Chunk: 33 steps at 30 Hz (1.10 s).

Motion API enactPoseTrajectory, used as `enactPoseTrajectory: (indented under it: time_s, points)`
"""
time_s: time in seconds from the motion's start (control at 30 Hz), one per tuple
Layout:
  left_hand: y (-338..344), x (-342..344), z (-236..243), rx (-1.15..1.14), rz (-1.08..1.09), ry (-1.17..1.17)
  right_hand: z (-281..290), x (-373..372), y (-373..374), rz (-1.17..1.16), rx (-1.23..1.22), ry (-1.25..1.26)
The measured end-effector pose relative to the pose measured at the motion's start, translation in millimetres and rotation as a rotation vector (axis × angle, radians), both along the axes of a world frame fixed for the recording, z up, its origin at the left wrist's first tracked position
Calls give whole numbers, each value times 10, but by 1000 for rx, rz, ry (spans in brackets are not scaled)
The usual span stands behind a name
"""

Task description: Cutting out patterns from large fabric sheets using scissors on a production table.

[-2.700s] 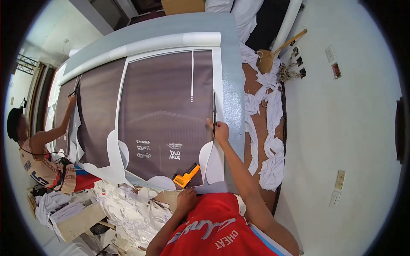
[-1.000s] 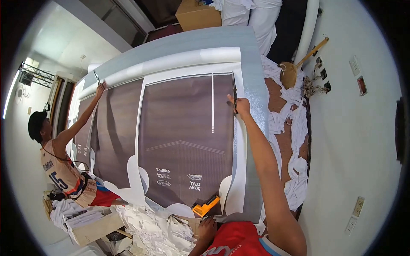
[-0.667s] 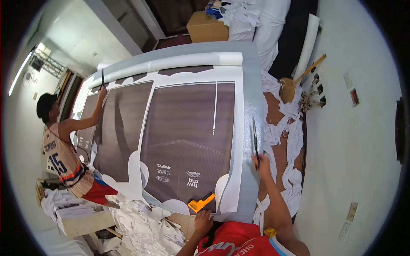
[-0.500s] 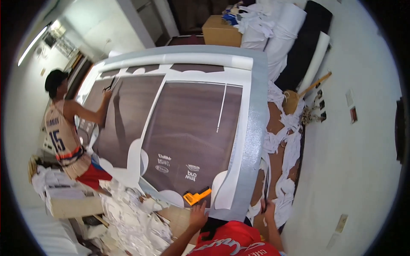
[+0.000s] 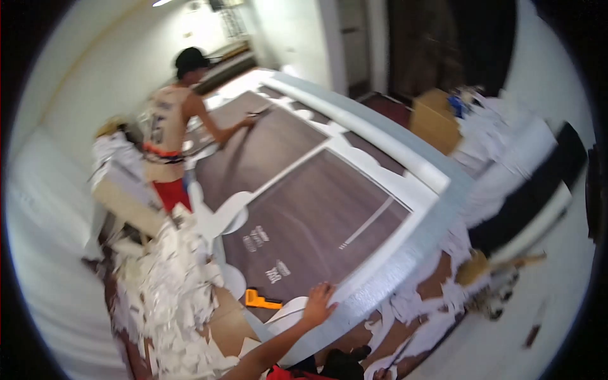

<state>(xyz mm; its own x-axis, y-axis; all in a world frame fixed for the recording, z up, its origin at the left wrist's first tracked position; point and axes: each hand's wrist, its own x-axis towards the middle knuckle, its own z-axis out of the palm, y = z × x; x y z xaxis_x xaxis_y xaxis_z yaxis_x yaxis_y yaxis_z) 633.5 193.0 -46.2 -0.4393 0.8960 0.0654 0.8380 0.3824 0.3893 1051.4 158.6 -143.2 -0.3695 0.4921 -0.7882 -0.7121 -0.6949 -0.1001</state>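
Note:
My left hand [image 5: 318, 306], fingers spread, rests on the near right edge of a printed dark brown fabric sheet [image 5: 304, 221] with white borders. The sheet lies on a large pale grey table [image 5: 405, 253]. Left of that hand is an orange pistol-shaped tool [image 5: 261, 299], lying near a rounded white piece [image 5: 288, 315]. Only a sliver of my right hand [image 5: 382, 374] shows at the lower edge, beside a thin dark object that is too blurred to name. Across the table, a co-worker [image 5: 174, 126] reaches over the sheet with scissors [image 5: 259, 112] in one hand.
A long white roll [image 5: 373, 136] lies along the table's far side. White scraps [image 5: 171, 304] heap on the floor at left, and more scraps [image 5: 405, 323] lie at right. A cardboard box [image 5: 436, 120], fabric rolls [image 5: 525, 196] and a broom [image 5: 475, 269] stand by the right wall.
The view has swung to the left. My left hand has moved from beside the orange tool rightward to the sheet's edge. My right hand has dropped almost out of view.

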Motion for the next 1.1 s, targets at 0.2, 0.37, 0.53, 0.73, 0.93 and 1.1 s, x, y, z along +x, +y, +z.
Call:
enactPoseTrajectory:
  time_s: [0.2,0.37,0.53,0.73,0.93,1.1]
  points:
    - [383,250,57,-2,170,117,589,71,2737,810,1182,-1187]
    - [1083,57,185,-127,375,-50,1489,-1018,4148,840,1282,-1134]
    - [2948,-178,332,318,332,-99,1476,-1702,4679,689,1040,-787]
    - [4651,-158,372,179,315,46,774,-1222,5047,766,1306,-1037]
    - [4703,-72,-204,27,397,16,1578,-1560,5389,1042,743,-790]
    - [4634,58,-56,-41,385,68,740,-1312,6047,1327,1289,-759]
